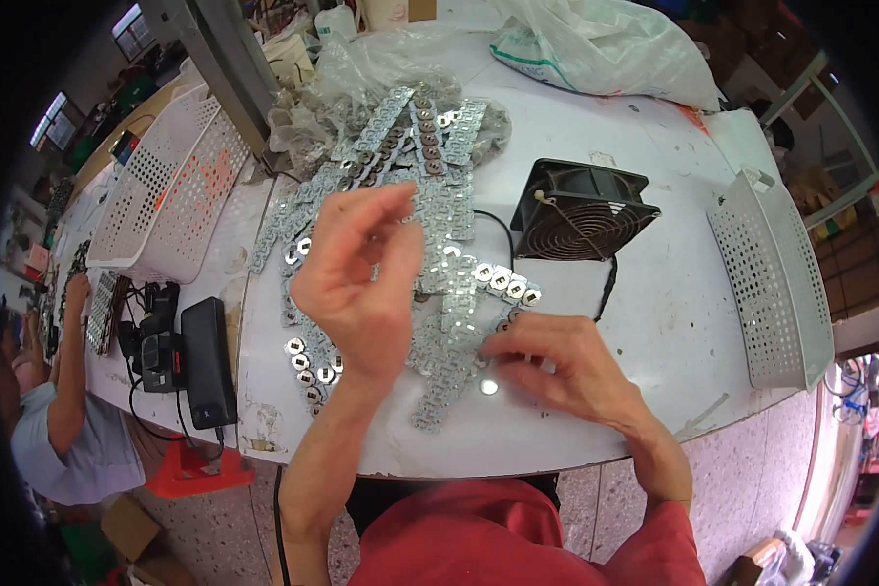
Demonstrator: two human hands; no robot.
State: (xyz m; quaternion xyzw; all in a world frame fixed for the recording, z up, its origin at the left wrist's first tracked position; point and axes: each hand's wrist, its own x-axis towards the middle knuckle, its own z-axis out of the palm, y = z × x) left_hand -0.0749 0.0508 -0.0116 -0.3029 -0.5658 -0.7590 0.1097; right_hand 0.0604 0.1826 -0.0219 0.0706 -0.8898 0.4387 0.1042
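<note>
Over a pile of silvery stamped metal strips, my left hand is raised, fingers curled, with a gap between thumb and forefinger. Nothing shows in it. My right hand is low at the pile's right edge, its fingertips closed on a metal strip with dark round parts; the grip itself is partly hidden. Just below those fingertips lies a small shiny disc. Another strip with bright round pieces sticks out to the right, above my right hand. More round pieces lie left of my left forearm.
A black fan stands right of the pile. White perforated baskets are at far left and right. A white sack and clear plastic bags lie behind. A black power pack sits left; a co-worker works beyond.
</note>
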